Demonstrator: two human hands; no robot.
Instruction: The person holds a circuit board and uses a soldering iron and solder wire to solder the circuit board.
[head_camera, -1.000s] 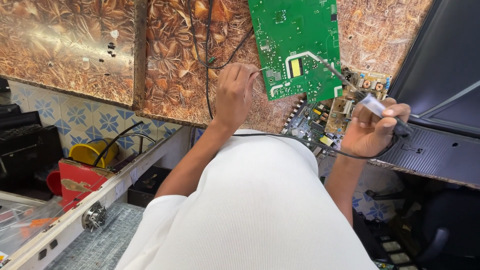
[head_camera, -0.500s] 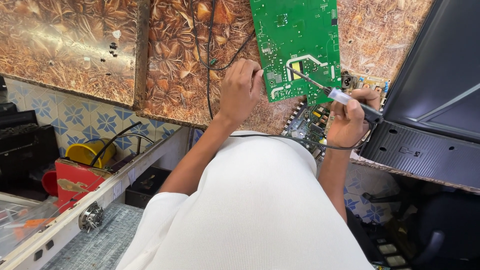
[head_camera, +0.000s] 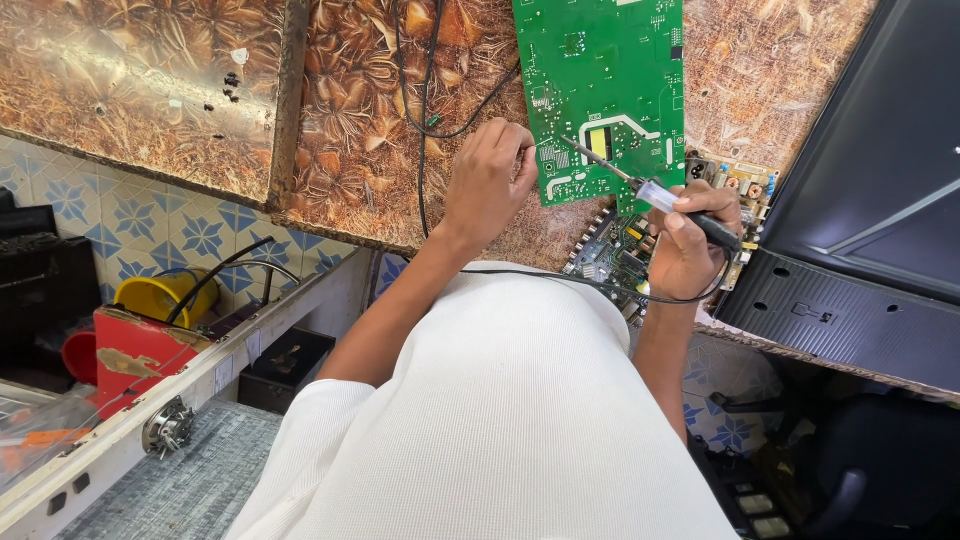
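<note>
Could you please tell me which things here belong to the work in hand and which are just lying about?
In use: green circuit board, soldering iron, right hand, left hand.
Lying about: yellow tub, red box, black panel.

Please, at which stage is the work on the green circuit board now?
Done: the green circuit board lies bare on the patterned worktop, beside the dark casing. In hand: the right hand holds a soldering iron with its tip on the board, while the left hand is at the board's edge. Left: which joints are finished cannot be told; a second board lies underneath.
</note>
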